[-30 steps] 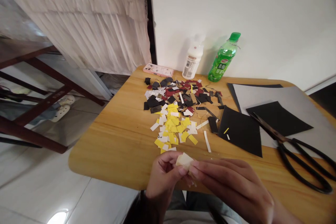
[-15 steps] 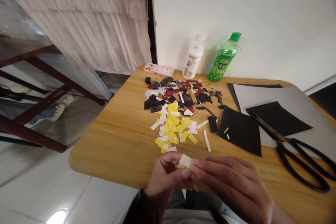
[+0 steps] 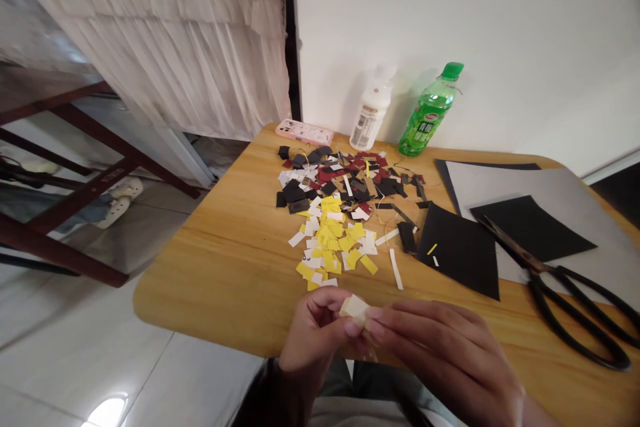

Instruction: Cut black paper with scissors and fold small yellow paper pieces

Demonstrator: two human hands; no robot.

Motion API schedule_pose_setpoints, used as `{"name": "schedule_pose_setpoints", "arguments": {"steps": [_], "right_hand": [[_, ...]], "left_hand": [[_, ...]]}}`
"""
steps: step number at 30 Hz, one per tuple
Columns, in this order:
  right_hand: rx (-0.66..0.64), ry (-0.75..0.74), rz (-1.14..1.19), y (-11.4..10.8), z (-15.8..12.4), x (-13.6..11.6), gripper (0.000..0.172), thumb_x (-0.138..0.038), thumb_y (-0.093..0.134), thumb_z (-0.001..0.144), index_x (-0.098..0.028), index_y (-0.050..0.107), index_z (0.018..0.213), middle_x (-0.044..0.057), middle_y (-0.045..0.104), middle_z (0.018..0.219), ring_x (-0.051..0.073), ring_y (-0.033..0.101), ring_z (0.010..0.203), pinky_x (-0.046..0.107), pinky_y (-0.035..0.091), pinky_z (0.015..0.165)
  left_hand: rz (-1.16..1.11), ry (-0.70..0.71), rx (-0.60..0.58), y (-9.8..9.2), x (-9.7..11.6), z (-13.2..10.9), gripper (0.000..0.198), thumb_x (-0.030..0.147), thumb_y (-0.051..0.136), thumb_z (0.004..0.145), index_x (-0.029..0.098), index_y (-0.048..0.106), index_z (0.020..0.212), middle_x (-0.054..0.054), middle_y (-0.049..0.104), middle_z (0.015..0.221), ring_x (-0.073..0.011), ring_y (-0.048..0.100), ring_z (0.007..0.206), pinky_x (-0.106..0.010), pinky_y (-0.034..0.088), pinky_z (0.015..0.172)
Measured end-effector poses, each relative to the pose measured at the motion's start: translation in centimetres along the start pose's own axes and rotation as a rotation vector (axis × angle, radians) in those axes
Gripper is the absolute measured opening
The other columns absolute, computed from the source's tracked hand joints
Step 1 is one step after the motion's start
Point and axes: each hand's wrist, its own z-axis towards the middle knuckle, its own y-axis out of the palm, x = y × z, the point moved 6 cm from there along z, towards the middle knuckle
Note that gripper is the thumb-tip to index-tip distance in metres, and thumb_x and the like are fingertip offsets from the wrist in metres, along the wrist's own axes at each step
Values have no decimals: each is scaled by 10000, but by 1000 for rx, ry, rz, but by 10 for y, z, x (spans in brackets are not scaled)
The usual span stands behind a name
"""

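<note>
Over the table's front edge, both hands pinch a small folded piece of pale paper [image 3: 357, 306]. My left hand [image 3: 316, 330] is closed around its left and lower side, thumb in front. My right hand [image 3: 440, 340] grips its right edge between thumb and fingertips. Part of the paper is hidden by the fingers, so its full shape cannot be made out. Just beyond the hands lies a pile of yellow and white paper scraps [image 3: 330, 240]. Behind it sits a heap of black, dark red and white scraps [image 3: 345, 180].
Scissors [image 3: 537, 265] with black handles lie at the right on black paper [image 3: 530, 223] and a grey sheet [image 3: 465, 180]. Another black sheet [image 3: 457, 253] is nearer. At the back stand a white bottle [image 3: 370, 117] and a green bottle [image 3: 430, 113], beside a pink-cased phone [image 3: 305, 131].
The view has shifted very slightly. Both hands keep the same hold on the pale paper, and the things on the table lie as before.
</note>
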Motion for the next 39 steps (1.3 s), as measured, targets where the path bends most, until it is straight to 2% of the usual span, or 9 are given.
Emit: {"name": "schedule_pose_setpoints", "arguments": {"steps": [8,15,23,27,32,35,39], "right_hand": [[-2,9,23,0,0,3,281,-134,447,1033,-92,722,1070,78,791,958,148,725,986,196,604,835],[-36,-4,21,2,-4,6,264,-116,461,1022,-95,715,1088,72,796,974,148,728,980,213,613,799],[-76,-45,37,2,-6,10,254,-114,470,1011,-95,714,1079,72,797,1006,147,736,971,217,626,820],[-72,-45,43,1,-6,11,243,-128,484,1019,-87,723,1041,83,797,999,161,738,972,238,625,800],[-129,-70,30,-2,0,9,270,-115,460,1030,-83,728,1032,79,799,1003,166,743,951,254,634,759],[-167,-19,71,-3,4,12,276,-124,454,1038,-84,726,1051,81,798,989,154,740,959,242,623,819],[-70,98,169,-8,-1,13,154,-131,565,988,-110,715,1015,91,786,985,164,739,951,254,613,848]], "left_hand": [[25,-1,22,0,0,1,299,331,974,544,157,781,692,21,721,544,-73,618,422,-159,517,463],[84,13,53,4,3,2,311,355,977,524,170,813,713,0,733,575,-79,632,460,-156,507,501],[170,-60,-38,-10,-12,16,452,462,963,493,137,817,772,-44,712,550,-112,599,415,-192,454,439],[146,-78,-50,-4,-8,10,404,418,968,517,166,832,801,-33,731,592,-99,620,461,-180,487,488],[218,-16,11,1,0,3,367,453,929,592,186,840,829,-64,777,720,-119,654,571,-210,542,589],[288,31,38,-1,-1,5,354,452,895,655,197,837,894,-82,794,788,-136,661,618,-236,550,637],[331,179,72,-1,2,2,348,427,861,719,198,811,976,-121,806,986,-139,660,636,-233,541,615]]}}
